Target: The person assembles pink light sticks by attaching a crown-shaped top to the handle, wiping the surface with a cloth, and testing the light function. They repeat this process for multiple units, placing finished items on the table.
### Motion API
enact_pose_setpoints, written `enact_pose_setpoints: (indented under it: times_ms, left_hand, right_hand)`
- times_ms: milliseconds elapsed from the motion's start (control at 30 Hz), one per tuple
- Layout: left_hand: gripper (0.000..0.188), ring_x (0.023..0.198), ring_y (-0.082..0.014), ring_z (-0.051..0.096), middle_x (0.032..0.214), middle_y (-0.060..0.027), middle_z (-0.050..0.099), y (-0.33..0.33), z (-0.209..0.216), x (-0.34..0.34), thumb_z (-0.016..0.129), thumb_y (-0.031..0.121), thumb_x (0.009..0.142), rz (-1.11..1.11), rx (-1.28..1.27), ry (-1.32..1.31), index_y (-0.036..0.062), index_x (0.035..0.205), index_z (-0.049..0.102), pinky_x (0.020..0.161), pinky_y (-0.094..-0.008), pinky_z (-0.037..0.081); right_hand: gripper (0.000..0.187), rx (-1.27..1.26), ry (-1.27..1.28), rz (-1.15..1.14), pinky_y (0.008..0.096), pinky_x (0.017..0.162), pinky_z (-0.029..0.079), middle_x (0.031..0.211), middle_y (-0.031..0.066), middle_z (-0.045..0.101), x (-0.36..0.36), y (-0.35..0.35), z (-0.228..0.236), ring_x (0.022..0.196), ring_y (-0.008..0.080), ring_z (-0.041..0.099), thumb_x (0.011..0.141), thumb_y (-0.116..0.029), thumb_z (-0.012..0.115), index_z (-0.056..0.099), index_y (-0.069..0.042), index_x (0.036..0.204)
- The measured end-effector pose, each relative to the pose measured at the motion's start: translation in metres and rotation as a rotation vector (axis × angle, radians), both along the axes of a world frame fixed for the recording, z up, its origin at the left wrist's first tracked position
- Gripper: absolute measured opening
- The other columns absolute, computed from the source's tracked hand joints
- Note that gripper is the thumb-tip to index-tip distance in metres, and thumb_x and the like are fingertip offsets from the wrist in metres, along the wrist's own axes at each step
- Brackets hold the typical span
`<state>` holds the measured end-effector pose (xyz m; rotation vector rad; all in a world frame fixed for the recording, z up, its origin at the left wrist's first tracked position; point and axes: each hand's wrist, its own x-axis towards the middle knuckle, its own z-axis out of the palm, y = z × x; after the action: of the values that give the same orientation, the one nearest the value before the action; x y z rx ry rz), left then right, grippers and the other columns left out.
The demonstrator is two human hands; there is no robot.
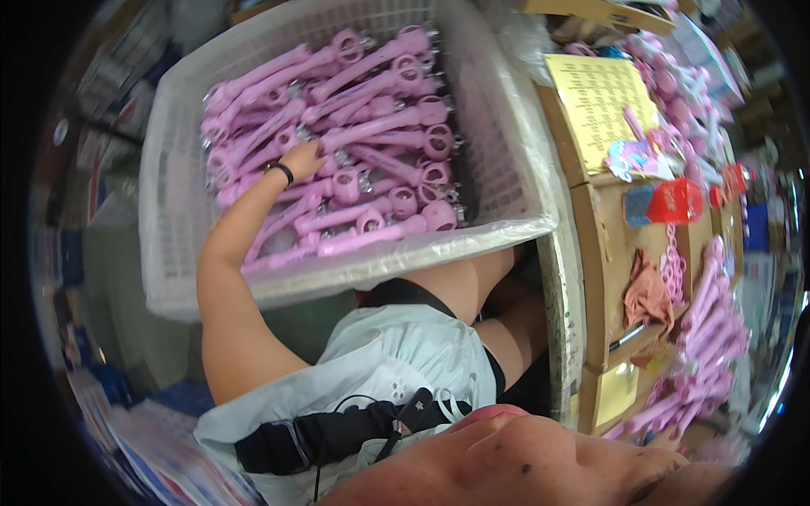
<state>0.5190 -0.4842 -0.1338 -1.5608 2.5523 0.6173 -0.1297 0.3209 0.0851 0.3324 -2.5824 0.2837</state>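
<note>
My left hand (302, 158), with a black band on its wrist, reaches into a large white plastic basket (173, 190). Its fingers are curled round one of the pink plastic sticks near the middle of the pile. Several such pink plastic sticks (363, 139) fill the basket, lying across each other in layers. Each has a long shaft and a rounded head with a round opening; shiny clear or silvery bits show at the head ends. My right hand does not show.
Right of the basket stands a worktable with cardboard (603, 253) on it. It bears a yellow printed sheet (603, 105), a red-and-blue container (666, 202), an orange-brown cloth (648, 291), a pen (627, 336) and more pink sticks (713, 337). The basket's front rim is above my lap.
</note>
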Motion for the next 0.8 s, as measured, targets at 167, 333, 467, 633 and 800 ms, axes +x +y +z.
enact_pose_setpoints:
  times_ms: [167,333,467,633,800]
  left_hand:
    - [0.047,0.103,-0.0330,0.055,0.108,-0.0161,0.058,-0.050,-0.085,-0.038,0.068,0.027,0.072,-0.152,-0.294,-0.225,0.0047,0.111,0.053,0.086,-0.0440,0.044]
    - [0.046,0.100,-0.0350,0.059,0.108,-0.0198,0.061,-0.055,-0.080,-0.071,0.072,0.023,0.067,-0.044,-0.141,-0.337,0.0047,0.107,0.056,0.086,-0.0442,0.049]
    - [0.060,0.089,-0.0355,0.063,0.095,-0.0243,0.063,-0.045,-0.042,-0.073,0.066,0.022,0.058,-0.007,0.220,0.004,-0.0037,0.110,0.053,0.082,-0.0400,0.049]
    - [0.031,0.059,-0.0215,0.062,0.077,-0.0141,0.062,-0.003,0.049,-0.056,0.059,0.016,0.071,0.374,0.908,0.561,-0.0001,0.096,0.055,0.047,-0.0321,0.050]
    - [0.045,0.059,-0.0188,0.060,0.081,-0.0123,0.060,0.120,0.152,-0.019,0.058,0.016,0.079,0.385,0.895,1.043,0.0020,0.118,0.040,0.049,-0.0314,0.052]
  right_hand:
    - [0.029,-0.178,0.103,0.092,0.0330,0.083,0.046,0.104,0.0150,0.061,0.091,-0.096,0.055,0.094,0.0243,0.058,0.091,-0.017,0.055,0.058,0.003,0.111]
    - [0.025,-0.065,0.159,0.406,0.0285,0.074,0.046,0.094,0.0090,0.060,0.162,-0.209,0.081,0.086,0.0190,0.057,0.079,0.003,0.058,0.061,-0.003,0.104]
    - [0.027,0.126,-0.096,0.733,0.0377,0.072,0.047,0.090,0.0106,0.062,0.183,-0.303,0.035,0.083,0.0279,0.060,0.070,-0.003,0.066,0.061,-0.006,0.096]
    - [0.026,0.154,0.072,0.668,0.0411,0.071,0.046,0.086,0.0125,0.058,0.114,-0.373,-0.059,0.084,0.0299,0.058,0.074,-0.023,0.066,0.059,-0.004,0.091]
    - [0.025,-0.027,-0.188,0.494,0.0407,0.068,0.047,0.085,0.0170,0.061,0.062,-0.364,-0.077,0.077,0.0342,0.059,0.079,-0.024,0.060,0.059,0.000,0.087]
